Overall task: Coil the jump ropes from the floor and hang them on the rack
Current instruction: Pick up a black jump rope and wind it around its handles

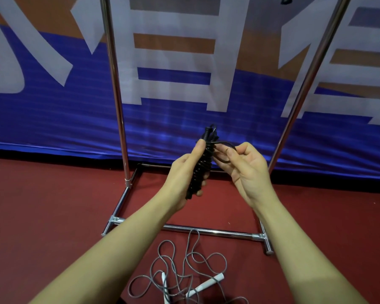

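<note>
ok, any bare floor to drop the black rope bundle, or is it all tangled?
Bare red floor left of the rack base, and inside it beneath the hands. Crowded: the grey rope sprawls in front of the rack's near bar, between the forearms.

Large white Chinese characters stand on the blue and orange fabric banner (pixel 53 119) behind the chrome rack; each is cropped by the frame, so none can be read whole.
</note>
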Motion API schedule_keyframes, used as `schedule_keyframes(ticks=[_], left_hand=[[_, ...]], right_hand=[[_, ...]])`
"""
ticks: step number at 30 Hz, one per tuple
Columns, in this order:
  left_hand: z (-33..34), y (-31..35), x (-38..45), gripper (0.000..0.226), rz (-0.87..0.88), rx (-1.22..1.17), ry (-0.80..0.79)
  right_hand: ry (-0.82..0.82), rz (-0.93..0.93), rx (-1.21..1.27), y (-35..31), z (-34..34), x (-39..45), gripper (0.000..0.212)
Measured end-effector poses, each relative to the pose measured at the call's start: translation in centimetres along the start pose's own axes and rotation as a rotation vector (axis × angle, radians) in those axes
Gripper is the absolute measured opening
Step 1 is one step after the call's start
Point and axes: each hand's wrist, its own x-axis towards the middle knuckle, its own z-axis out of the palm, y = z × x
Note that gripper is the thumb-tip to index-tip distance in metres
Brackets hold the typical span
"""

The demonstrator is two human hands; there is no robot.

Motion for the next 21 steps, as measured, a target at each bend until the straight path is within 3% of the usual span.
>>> schedule_keyframes(ticks=[2,4,7,11,15,21], left_hand=[[-0.3,0.1,0.2,0.037,0.005,-0.046,-0.147],[-0.5,0.4,0.1,0.011,0.034,-0.033,-0.178],[-0.8,0.2,0.2,0.035,0.028,-0.033,-0.076],[-1.0,-0.1,0.3,0.017,0.207,0.187,0.095],[-1.2,-0.4,0.6,0.027,0.306,0.34,0.245],[-0.9,-0.8,1.0,0.019,0.324,0.425,0.289]], right_hand=[[-0.003,0.003,0.037,-0.2,-0.3,0.1,0.013],[-0.008,0.025,0.089,-0.3,-0.5,0.1,0.014],[0.001,0.054,0.114,0.1,-0.7,0.1,0.014],[0.029,0.049,0.095,0.2,-0.6,0.3,0.014],[0.066,0.047,0.047,0.3,-0.5,0.4,0.018],[0.126,0.063,-0.025,1.0,-0.4,0.6,0.02]])
